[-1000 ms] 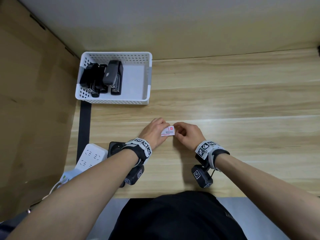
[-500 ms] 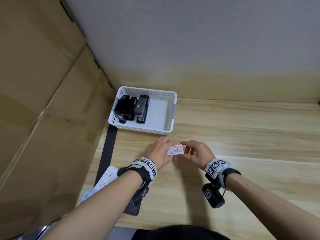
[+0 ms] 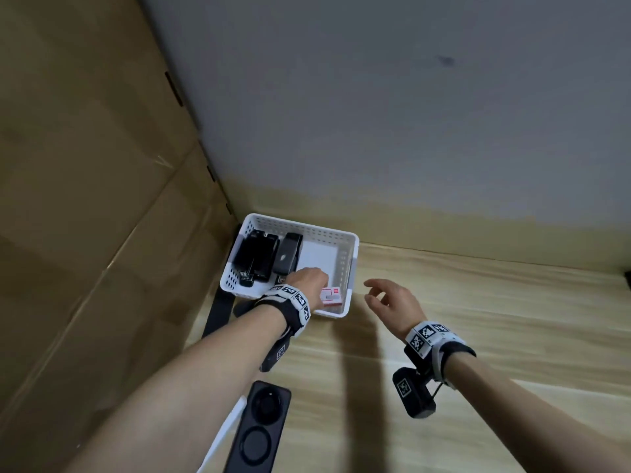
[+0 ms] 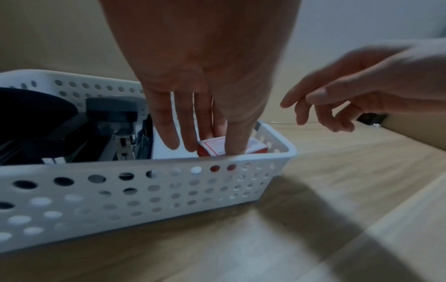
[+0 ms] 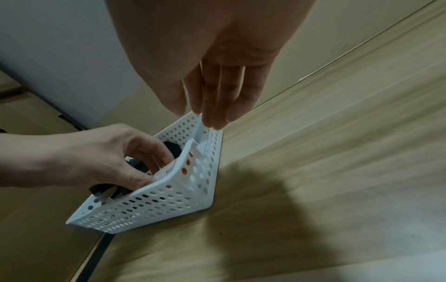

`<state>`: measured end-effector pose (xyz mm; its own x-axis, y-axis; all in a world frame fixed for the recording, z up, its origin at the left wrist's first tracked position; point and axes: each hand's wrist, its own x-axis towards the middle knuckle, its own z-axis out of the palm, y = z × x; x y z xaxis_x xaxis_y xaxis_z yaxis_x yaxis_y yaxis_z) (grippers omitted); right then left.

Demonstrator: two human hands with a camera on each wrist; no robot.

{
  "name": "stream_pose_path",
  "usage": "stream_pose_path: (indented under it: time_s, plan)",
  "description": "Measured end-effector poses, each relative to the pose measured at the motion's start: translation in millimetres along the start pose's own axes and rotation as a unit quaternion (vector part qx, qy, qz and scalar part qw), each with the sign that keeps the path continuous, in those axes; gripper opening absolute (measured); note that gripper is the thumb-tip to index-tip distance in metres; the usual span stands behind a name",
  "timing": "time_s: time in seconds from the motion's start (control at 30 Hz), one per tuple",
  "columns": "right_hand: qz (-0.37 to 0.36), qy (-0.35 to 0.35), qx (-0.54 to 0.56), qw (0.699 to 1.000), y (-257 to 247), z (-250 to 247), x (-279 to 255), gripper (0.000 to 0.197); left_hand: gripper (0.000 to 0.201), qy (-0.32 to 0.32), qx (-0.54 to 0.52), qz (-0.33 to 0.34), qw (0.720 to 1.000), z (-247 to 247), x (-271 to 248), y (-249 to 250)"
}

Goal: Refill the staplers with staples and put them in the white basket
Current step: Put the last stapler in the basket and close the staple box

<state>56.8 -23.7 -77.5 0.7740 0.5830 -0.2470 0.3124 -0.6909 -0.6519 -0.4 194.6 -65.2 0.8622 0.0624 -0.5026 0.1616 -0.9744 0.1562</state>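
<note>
Staplers (image 3: pixel 269 259) lie in my white basket (image 3: pixel 353 268), centre-left of the head view.
My left hand (image 3: pixel 307 281) reaches inside the basket's near right corner, fingers (image 4: pixel 231 141) pinching a red-and-white staple box (image 3: pixel 332 296) against the floor of it. My right hand (image 3: pixel 392 303) hangs released and holding nothing above the bench (image 3: pixel 478 319), just right of the basket.

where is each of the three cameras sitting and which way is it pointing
Head: worn on the head, looking forward and down at the white basket on the desk; both forearms, left hand and right hand show.
Left wrist: looks along the left hand's fingers into the basket at the staple box.
Right wrist: looks along the right hand's fingers towards the basket's corner.
All three share the basket and both hands.
</note>
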Motion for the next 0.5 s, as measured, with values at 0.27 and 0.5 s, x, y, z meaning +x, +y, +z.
stream_pose_path:
  time_s: [0.27, 0.5]
  plan:
    - [0.021, -0.001, 0.050, 0.998, 19, 3, 11, 0.031, 0.035, -0.075, -0.008, 0.033, 0.997, 5, 24, -10]
    - [0.026, -0.016, 0.060, 0.998, 12, 4, 11, 0.033, 0.027, -0.100, -0.078, 0.020, 0.992, 17, 14, -12]
